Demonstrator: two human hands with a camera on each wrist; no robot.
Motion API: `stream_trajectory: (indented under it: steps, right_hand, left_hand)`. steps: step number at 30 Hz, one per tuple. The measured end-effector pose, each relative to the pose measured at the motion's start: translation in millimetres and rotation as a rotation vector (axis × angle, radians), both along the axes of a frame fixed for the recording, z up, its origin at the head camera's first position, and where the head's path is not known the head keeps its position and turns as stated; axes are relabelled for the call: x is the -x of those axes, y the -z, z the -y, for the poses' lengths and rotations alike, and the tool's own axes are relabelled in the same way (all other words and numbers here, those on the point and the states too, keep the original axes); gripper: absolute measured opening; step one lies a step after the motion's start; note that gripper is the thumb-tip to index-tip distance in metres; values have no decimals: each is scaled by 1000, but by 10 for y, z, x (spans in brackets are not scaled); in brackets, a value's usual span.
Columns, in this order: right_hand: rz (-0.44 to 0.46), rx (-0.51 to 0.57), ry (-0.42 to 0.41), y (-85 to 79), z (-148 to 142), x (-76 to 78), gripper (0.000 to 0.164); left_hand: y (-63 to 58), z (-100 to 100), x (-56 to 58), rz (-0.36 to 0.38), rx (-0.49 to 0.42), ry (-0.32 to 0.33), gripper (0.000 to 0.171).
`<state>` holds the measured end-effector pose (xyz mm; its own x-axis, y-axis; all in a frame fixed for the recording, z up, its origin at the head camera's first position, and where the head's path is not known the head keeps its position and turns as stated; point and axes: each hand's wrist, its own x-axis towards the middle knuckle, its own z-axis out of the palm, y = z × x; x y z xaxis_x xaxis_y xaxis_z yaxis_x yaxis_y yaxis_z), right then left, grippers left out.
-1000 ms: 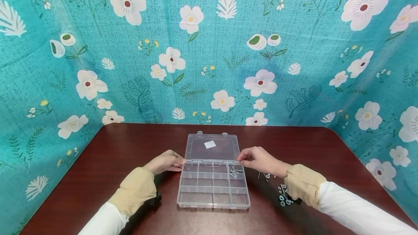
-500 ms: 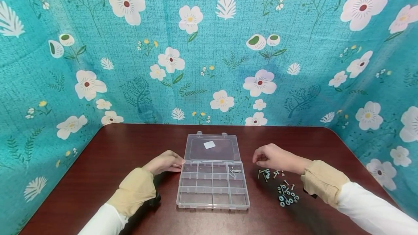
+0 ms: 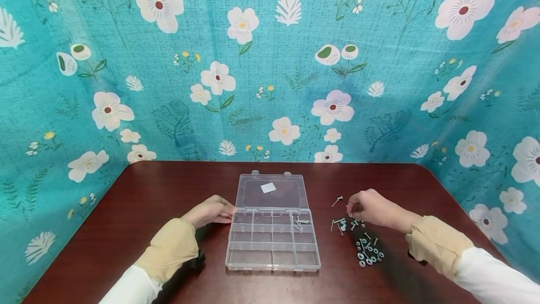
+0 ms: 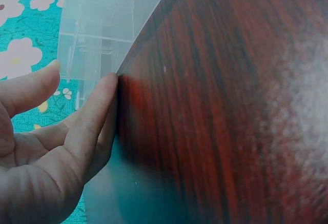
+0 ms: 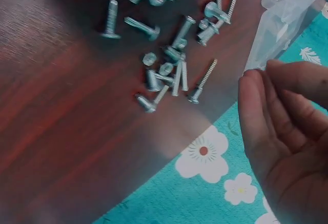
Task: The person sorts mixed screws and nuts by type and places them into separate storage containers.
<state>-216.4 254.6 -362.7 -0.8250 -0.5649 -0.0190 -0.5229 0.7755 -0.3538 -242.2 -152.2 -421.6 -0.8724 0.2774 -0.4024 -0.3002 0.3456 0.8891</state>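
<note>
A clear plastic compartment box lies with its lid folded back. Several screws sit in its top-right compartment. My left hand rests at the box's left side near the hinge. In the left wrist view its extended fingertip is right at the box edge, with the thumb held apart. To the right of the box, my right hand hovers over loose screws. Its thumb and forefinger are close together, loosely bent, with no screw showing between them.
Nearer the front right lies a pile of washers, nuts and short screws. One screw lies apart, behind the others. A white label is on the lid. A flowered teal curtain hangs behind the dark wooden table.
My right hand has moved right, away from the box's top-right compartment, to above the loose screws. The lone screw behind them has come into sight. My left hand stays at the box.
</note>
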Motion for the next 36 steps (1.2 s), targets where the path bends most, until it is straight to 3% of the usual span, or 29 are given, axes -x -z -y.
stream_trajectory:
  steps: [3,8,12,20,36]
  right_hand:
    - [42,-6,117,27,-26,-62,7]
    - [230,42,360,49,-40,-184,8]
    - [310,51,451,116,-32,-250,12]
    - [315,54,492,279,-15,-323,13]
    - [211,-31,408,395,83,-348,17]
  left_hand:
    - [1,13,5,-5,-4,3,28]
    - [-10,2,12,0,-4,-11,28]
    - [-14,-7,13,-2,0,-19,26]
    - [-21,-11,14,5,-2,-17,27]
    - [-1,-6,-3,3,0,-25,25]
